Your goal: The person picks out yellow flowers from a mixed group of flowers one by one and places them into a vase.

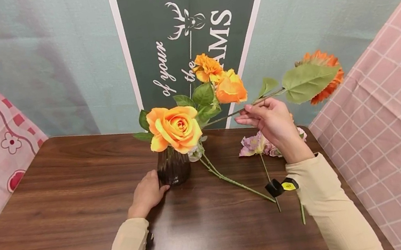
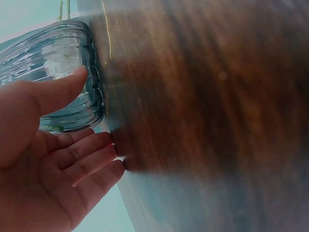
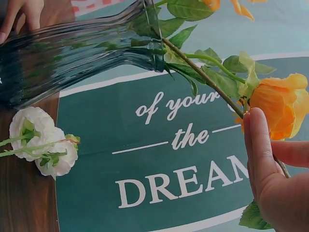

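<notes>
A dark ribbed glass vase (image 1: 174, 170) stands upright on the table. My left hand (image 1: 149, 193) holds it low on its left side, thumb in front and fingers behind. Large orange-yellow roses (image 1: 177, 127) and a ruffled orange flower (image 1: 208, 68) rise from the vase with green leaves. Between thumb and fingers, my right hand (image 1: 272, 124) pinches the brown stem (image 3: 212, 87) of a deep orange flower (image 1: 328, 74) with a broad leaf. This stem slants down left, its lower end reaching the vase mouth in the right wrist view. The fingers hide part of it.
White flowers (image 3: 43, 140) on green stems lie on the wooden table (image 1: 60, 208), right beside the vase. Pink-purple flowers (image 1: 252, 145) lie farther right, partly hidden by the right forearm. Printed cloths hang behind the table and at both sides.
</notes>
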`<action>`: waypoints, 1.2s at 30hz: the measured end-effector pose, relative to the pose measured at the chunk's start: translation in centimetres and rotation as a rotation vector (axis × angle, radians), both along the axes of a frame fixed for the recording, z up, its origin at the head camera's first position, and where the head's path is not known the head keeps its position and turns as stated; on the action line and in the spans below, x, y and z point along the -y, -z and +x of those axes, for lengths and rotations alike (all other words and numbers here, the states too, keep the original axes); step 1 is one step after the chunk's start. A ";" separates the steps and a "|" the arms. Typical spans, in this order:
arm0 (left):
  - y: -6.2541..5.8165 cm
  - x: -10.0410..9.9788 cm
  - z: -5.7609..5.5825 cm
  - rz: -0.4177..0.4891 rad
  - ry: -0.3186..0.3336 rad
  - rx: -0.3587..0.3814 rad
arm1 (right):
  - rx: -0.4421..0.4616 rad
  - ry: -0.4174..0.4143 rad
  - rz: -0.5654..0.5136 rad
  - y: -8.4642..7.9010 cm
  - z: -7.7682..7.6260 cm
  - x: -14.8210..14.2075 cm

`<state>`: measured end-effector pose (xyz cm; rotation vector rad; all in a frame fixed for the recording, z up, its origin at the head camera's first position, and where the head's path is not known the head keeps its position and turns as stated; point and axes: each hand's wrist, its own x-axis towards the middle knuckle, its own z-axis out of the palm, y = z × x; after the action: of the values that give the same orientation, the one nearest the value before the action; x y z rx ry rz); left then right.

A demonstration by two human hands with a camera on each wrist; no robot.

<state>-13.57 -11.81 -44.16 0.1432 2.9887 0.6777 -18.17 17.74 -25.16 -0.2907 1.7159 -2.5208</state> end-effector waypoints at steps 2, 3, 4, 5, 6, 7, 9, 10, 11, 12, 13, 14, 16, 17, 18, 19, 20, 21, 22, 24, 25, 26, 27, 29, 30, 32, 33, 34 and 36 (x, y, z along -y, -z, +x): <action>0.0 0.0 0.0 0.001 -0.001 0.002 | 0.000 -0.004 0.014 -0.1 0.0 0.1; 0.0 0.0 0.0 0.002 -0.001 0.003 | -0.001 -0.004 0.020 -0.2 0.0 0.1; 0.0 0.0 0.0 0.002 -0.001 0.001 | -0.004 -0.005 0.024 -0.2 0.0 0.2; 0.1 0.0 0.0 0.001 -0.001 -0.003 | -0.007 -0.004 0.029 -0.3 0.0 0.3; 0.1 0.0 -0.1 0.002 -0.001 -0.005 | -0.009 -0.005 0.032 -0.3 0.0 0.3; 0.1 0.0 -0.1 0.003 -0.003 -0.005 | -0.013 -0.006 0.038 -0.3 0.0 0.4; 0.1 0.0 0.0 0.004 0.001 -0.008 | -0.021 -0.003 0.050 -0.4 0.1 0.5; 0.2 0.0 -0.1 0.004 0.003 -0.009 | -0.025 -0.002 0.055 -0.4 0.1 0.6; 0.2 0.0 -0.1 0.004 0.003 -0.008 | -0.027 -0.004 0.059 -0.4 0.1 0.7; 0.2 0.0 0.0 0.004 0.003 -0.007 | -0.029 -0.005 0.063 -0.5 0.2 0.8; 0.2 0.0 0.0 0.004 0.004 -0.007 | -0.031 -0.007 0.066 -0.5 0.2 0.8; 0.1 0.0 0.0 0.005 0.005 -0.007 | -0.032 -0.011 0.066 -0.5 0.2 0.9; 0.1 0.0 0.0 0.005 0.004 -0.009 | -0.034 -0.020 0.070 -0.5 0.2 0.9; 0.1 0.0 0.1 0.005 0.004 -0.010 | -0.035 -0.024 0.076 -0.5 0.2 1.0; 0.0 0.0 0.1 0.005 0.004 -0.010 | -0.036 -0.025 0.085 -0.6 0.2 1.0; 0.0 0.0 0.1 0.005 0.006 -0.012 | -0.036 -0.028 0.093 -0.6 0.2 1.0; 0.0 0.0 0.1 0.004 0.007 -0.013 | -0.036 -0.030 0.100 -0.6 0.2 1.1; 0.0 0.0 0.0 0.003 0.007 -0.015 | -0.036 -0.030 0.110 -0.6 0.2 1.1; 0.0 0.0 0.0 0.003 0.007 -0.015 | -0.037 -0.030 0.119 -0.6 0.2 1.1; 0.0 0.0 0.0 0.001 0.008 -0.016 | -0.039 -0.034 0.126 -0.6 0.2 1.2; 0.0 0.0 0.0 -0.001 0.009 -0.017 | -0.041 -0.034 0.130 -0.6 0.2 1.2; 0.0 0.0 0.0 -0.002 0.009 -0.017 | -0.042 -0.035 0.132 -0.6 0.2 1.2; 0.0 0.0 0.0 -0.003 0.009 -0.018 | -0.045 -0.035 0.138 -0.6 0.2 1.2; 0.1 0.0 0.0 -0.004 0.008 -0.016 | -0.050 -0.036 0.146 -0.7 0.2 1.3; 0.1 0.0 0.0 -0.005 0.008 -0.015 | -0.051 -0.035 0.153 -0.7 0.1 1.3; 0.0 0.0 0.0 -0.004 0.005 -0.010 | -0.054 -0.039 0.163 -0.8 0.1 1.4; 0.0 -0.1 0.0 -0.002 0.004 -0.007 | -0.057 -0.041 0.171 -0.8 0.1 1.4; 0.0 -0.1 0.0 -0.002 0.003 -0.005 | -0.058 -0.043 0.175 -0.9 0.1 1.4; 0.0 -0.1 0.0 -0.001 0.002 -0.003 | -0.062 -0.048 0.188 -0.9 0.1 1.5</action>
<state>-13.54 -11.75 -44.17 0.1468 2.9918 0.6760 -18.11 16.27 -24.29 -0.3943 1.9269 -2.3196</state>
